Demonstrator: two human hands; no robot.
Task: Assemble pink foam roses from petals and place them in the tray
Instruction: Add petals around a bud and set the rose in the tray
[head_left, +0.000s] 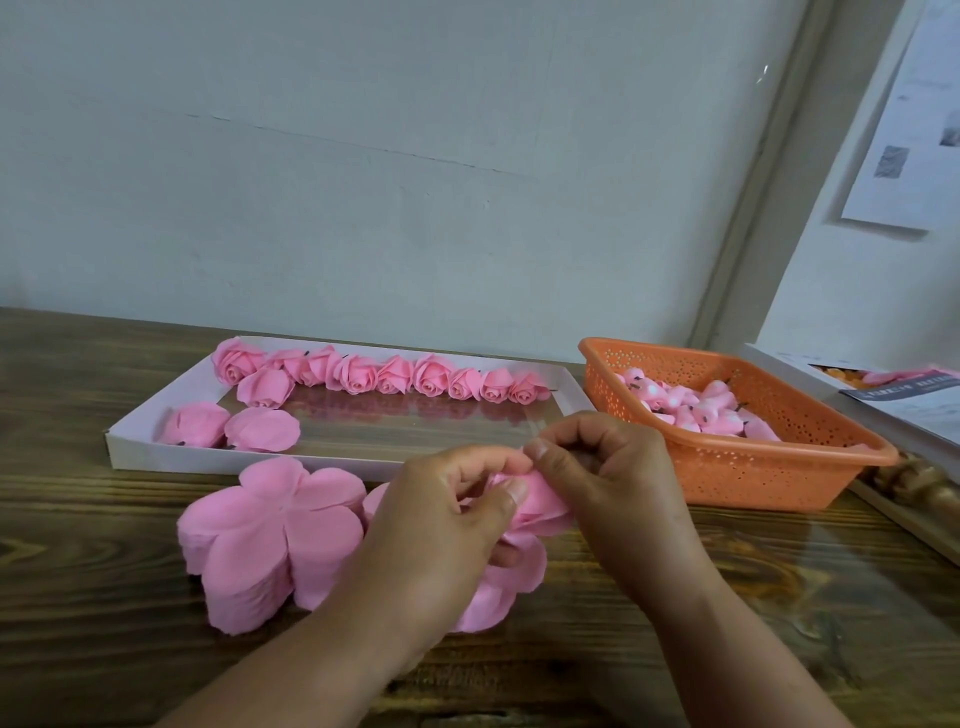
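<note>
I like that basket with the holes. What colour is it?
The basket is orange, seen in the head view.

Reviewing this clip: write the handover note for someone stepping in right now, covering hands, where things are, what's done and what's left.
Left hand and right hand both pinch the pink petals of a half-made rose above the wooden table.
Stack of cut petal sheets lies left of the hands.
White tray holds a back row of finished roses, plus two lying at its near left.
Orange basket holds the rose buds.
Left: finish wrapping this rose, tray it, repeat.
</note>
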